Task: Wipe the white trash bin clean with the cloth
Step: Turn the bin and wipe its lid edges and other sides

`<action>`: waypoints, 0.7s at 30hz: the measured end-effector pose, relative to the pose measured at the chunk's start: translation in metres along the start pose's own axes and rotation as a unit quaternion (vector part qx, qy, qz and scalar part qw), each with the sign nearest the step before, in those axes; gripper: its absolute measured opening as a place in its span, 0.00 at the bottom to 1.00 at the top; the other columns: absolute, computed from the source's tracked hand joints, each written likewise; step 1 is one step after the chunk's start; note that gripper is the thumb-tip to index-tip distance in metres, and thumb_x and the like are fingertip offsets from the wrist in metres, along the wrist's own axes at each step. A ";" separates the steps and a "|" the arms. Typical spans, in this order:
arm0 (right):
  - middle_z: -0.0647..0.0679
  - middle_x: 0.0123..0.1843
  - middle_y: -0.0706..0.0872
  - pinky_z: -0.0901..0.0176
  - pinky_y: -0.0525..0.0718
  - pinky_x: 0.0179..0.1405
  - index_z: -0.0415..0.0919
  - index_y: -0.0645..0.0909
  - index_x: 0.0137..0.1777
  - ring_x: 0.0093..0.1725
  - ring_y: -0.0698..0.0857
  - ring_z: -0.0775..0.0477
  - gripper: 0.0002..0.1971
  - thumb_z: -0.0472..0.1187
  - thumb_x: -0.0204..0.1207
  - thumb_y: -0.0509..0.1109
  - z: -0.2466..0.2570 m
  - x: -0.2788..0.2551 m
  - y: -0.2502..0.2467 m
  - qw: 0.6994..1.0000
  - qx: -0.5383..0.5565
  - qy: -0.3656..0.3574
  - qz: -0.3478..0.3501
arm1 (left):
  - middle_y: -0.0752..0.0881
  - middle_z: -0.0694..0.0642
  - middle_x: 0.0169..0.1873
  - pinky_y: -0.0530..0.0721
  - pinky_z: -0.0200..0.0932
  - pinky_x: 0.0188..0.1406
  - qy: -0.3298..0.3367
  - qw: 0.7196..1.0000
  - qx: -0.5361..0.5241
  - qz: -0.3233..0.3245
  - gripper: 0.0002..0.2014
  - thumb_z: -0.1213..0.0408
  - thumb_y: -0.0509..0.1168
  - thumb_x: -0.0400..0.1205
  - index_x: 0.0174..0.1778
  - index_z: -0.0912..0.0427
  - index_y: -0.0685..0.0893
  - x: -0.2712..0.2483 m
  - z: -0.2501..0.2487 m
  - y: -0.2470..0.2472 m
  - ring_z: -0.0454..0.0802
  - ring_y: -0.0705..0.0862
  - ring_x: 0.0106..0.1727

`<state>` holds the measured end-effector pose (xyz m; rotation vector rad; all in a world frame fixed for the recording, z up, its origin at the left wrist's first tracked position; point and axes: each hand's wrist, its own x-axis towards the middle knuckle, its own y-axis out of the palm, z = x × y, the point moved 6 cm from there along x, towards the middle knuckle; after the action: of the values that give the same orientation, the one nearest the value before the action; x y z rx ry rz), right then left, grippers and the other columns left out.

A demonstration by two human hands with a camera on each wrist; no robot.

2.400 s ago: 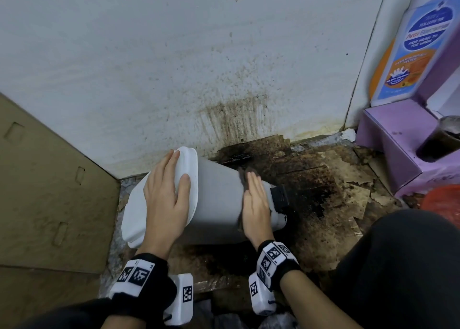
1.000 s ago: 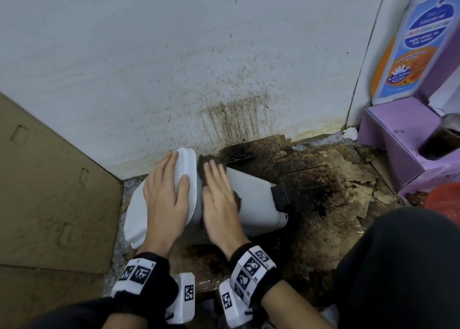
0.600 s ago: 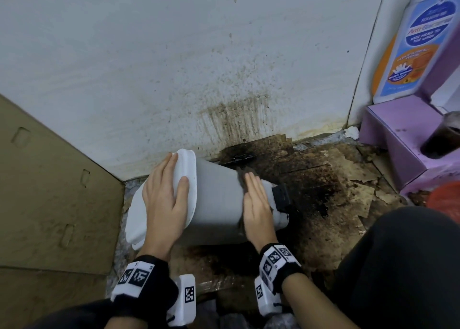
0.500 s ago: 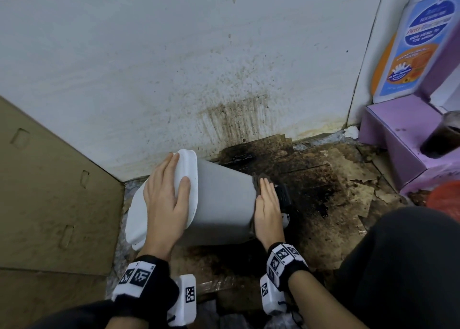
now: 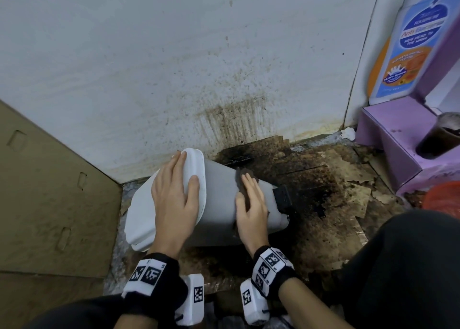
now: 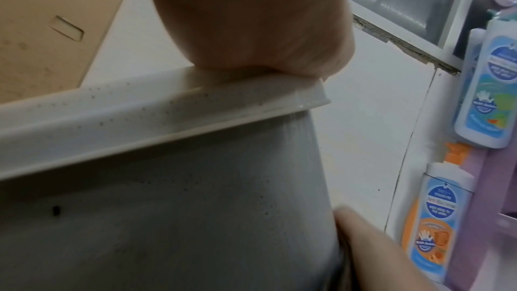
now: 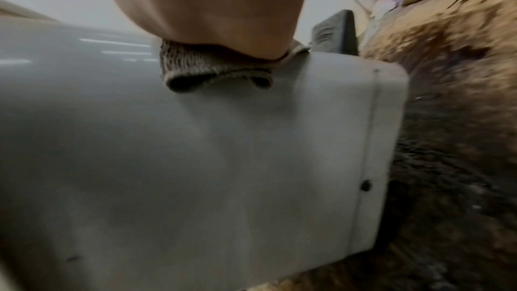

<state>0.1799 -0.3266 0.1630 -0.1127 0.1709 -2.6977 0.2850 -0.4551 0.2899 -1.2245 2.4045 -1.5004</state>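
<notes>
Both flat grips press the trash bin (image 5: 219, 204): left hand (image 5: 171, 199) on lid, right hand (image 5: 251, 209) on cloth (image 7: 212, 70), folds wrist-visible.

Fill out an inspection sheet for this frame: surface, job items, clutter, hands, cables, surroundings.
Surface: floor covered with stained, peeling brown sheets, darkest by the bin's base.
Job's things: white trash bin lies on its side, lid end to the left, black pedal to the right; dark specks under its rim. Grey cloth is pressed against the bin's side.
Clutter: purple box, dark cup, wash bottle, red item.
Grippers: left hand lies flat on the lid rim; right hand presses the cloth flat.
Cables: nothing seen.
Surroundings: splattered white wall; cardboard sheet at left.
</notes>
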 end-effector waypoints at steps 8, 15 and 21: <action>0.56 0.80 0.78 0.59 0.70 0.83 0.44 0.78 0.79 0.83 0.70 0.61 0.19 0.35 0.90 0.61 0.055 -0.017 0.007 0.995 0.064 -0.080 -0.013 | 0.69 0.49 0.87 0.56 0.47 0.87 0.010 1.000 0.012 0.002 0.28 0.51 0.53 0.90 0.88 0.54 0.69 0.000 -0.014 0.009 0.48 0.64 0.87; 0.59 0.72 0.85 0.51 0.78 0.79 0.53 0.81 0.74 0.73 0.81 0.62 0.16 0.41 0.91 0.60 0.068 0.005 -0.020 0.967 0.240 0.073 -0.039 | 0.64 0.48 0.89 0.48 0.39 0.86 0.021 0.999 0.018 0.038 0.32 0.45 0.44 0.90 0.90 0.54 0.65 0.000 -0.044 0.027 0.45 0.59 0.89; 0.55 0.74 0.85 0.41 0.78 0.79 0.53 0.79 0.77 0.75 0.81 0.53 0.18 0.48 0.89 0.60 0.081 0.033 -0.057 0.980 0.197 0.032 -0.003 | 0.54 0.44 0.91 0.47 0.41 0.89 0.057 0.996 -0.040 0.060 0.31 0.44 0.47 0.92 0.92 0.49 0.58 -0.006 -0.080 0.045 0.41 0.50 0.91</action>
<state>0.1349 -0.2982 0.2527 0.0933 -0.3447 -2.6835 0.2286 -0.3830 0.2950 -1.0132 2.5840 -1.4917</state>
